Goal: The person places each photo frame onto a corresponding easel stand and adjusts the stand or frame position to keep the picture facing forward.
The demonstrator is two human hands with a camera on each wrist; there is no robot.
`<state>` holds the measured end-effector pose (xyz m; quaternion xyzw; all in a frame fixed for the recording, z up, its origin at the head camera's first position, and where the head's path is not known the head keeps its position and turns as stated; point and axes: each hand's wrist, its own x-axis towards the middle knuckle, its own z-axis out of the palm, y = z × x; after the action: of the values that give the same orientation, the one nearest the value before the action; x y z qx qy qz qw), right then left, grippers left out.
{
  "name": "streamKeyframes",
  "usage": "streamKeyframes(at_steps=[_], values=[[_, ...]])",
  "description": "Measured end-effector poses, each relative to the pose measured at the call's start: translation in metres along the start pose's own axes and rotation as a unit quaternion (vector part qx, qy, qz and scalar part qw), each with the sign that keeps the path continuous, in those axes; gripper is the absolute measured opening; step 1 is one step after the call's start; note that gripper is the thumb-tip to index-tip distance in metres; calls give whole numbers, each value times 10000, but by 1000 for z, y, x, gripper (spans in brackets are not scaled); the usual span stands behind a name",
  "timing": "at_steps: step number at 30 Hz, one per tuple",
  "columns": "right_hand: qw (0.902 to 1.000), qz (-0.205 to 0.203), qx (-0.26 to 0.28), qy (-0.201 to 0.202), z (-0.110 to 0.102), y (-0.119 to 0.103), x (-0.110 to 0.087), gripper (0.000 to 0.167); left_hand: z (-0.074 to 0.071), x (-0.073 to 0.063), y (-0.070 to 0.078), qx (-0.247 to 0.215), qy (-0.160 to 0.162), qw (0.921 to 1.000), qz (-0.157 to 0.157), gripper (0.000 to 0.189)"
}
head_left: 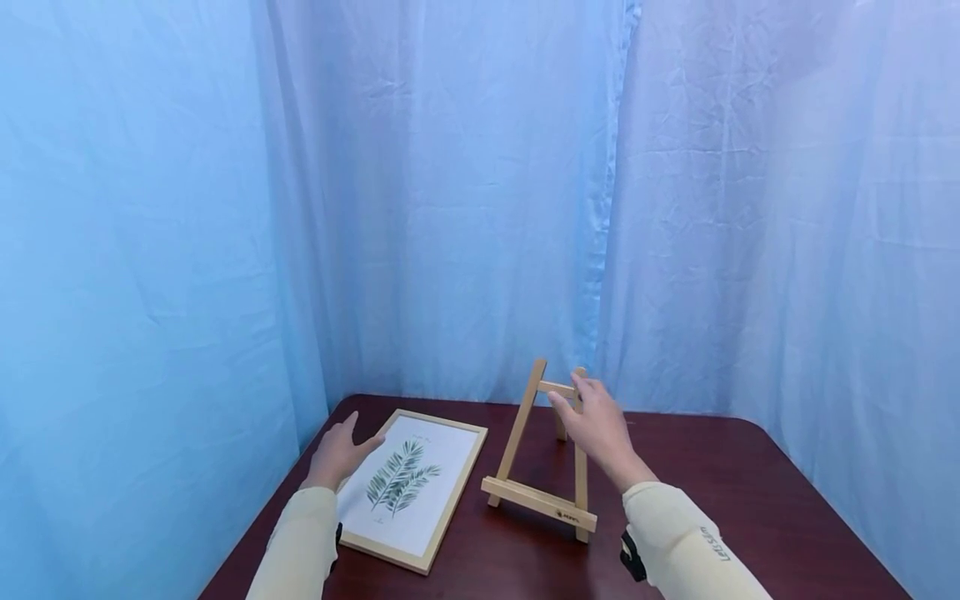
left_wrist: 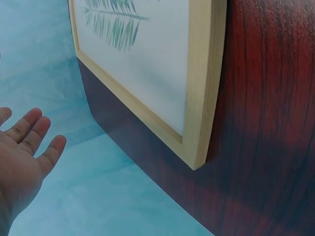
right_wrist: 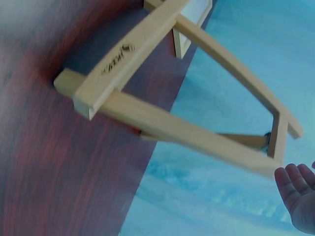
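A wooden tabletop easel [head_left: 519,425] stands upright on the table, with a dark printed mark on its lower ledge [head_left: 538,498]. Left of it lies a light-wood picture frame [head_left: 459,493], whose white print [head_left: 450,446] shows green fern-like leaves. My left hand [head_left: 337,457] hovers by the frame's left side, thumb and fingers spread, holding nothing; the left wrist view shows its fingers [left_wrist: 34,130] apart from the frame. Up at the easel's top right is my right hand [head_left: 600,423], fingers extended. In the right wrist view its fingertips [right_wrist: 281,173] are right at the upright's upper end.
Both things rest on a dark red-brown wooden table [head_left: 697,492] with rounded far corners. Pale blue curtains [head_left: 465,208] hang close behind the table and along both sides. The easel's rear leg [head_left: 561,427] reaches back behind its front uprights.
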<state>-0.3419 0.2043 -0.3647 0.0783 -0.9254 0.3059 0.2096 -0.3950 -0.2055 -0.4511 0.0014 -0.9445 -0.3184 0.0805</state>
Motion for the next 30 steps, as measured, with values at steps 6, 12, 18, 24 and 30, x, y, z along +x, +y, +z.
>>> streamKeyframes(at_steps=[6, 12, 18, 24, 30], values=[[9999, -13, 164, 21, 20, -11, -4, 67, -1, -1, -10, 77, 17, 10000, 19, 91], [9994, 10, 334, -36, 42, -23, -11, 65, -3, -5, -21, 90, 42, 9999, 121, 93], [9979, 73, 619, -180, 60, -31, -21, 66, -1, -7, -27, 73, 19, 10000, 45, 93], [9957, 116, 899, -185, 78, -38, -32, 62, 1, -8, -34, 39, -2, 10000, -40, 90], [9934, 189, 1106, -252, 98, -43, -43, 61, 3, -10, -40, 68, 19, 10000, -10, 89]])
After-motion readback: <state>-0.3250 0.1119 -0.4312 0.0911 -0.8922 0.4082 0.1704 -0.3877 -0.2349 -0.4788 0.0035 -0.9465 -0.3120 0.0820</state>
